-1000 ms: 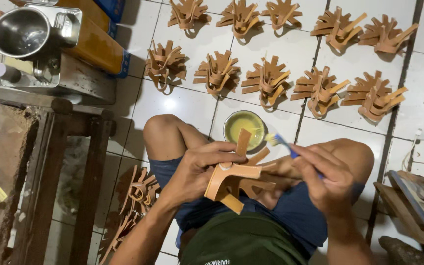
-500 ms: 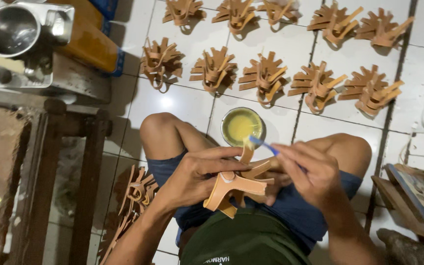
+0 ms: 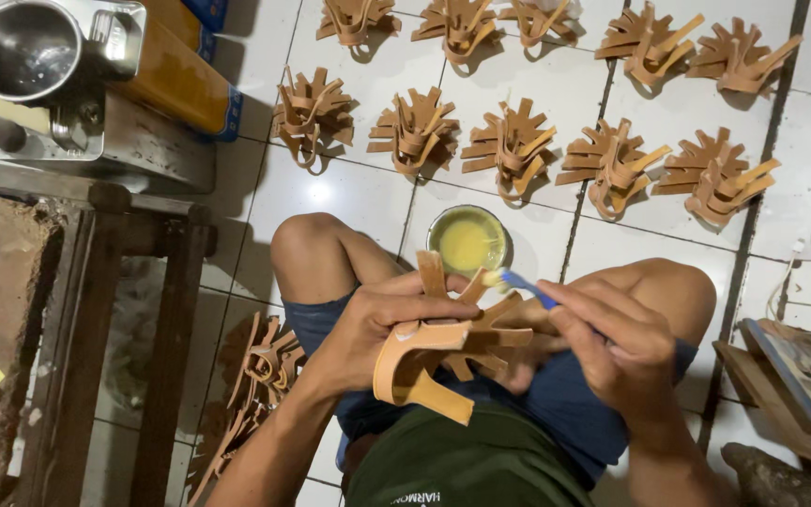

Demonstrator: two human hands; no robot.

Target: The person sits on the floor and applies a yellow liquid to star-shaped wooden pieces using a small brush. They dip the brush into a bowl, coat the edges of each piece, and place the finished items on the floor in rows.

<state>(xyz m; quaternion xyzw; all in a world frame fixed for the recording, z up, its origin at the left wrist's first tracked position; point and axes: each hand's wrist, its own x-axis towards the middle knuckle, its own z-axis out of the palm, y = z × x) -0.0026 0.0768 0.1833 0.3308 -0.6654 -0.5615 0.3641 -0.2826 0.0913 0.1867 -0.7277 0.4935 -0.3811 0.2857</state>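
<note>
I sit on a white tiled floor with my knees apart. My left hand (image 3: 382,324) grips a bundle of tan leather straps (image 3: 424,361) fanned out over my lap. My right hand (image 3: 612,343) holds a small blue-handled brush (image 3: 518,284), its yellowish tip touching the upper straps. A round tin of yellow glue (image 3: 467,240) stands on the tile just beyond my knees, close to the brush tip.
Several similar strap bundles (image 3: 513,145) lie in two rows on the far tiles. A loose pile of straps (image 3: 255,376) lies by my left thigh. A wooden bench (image 3: 143,282) with a metal pot (image 3: 21,47) stands at left. Boards (image 3: 800,376) lie at right.
The brush has come down from above the glue tin onto the straps. My left hand has tilted the bundle slightly. The camera view has shifted a little.
</note>
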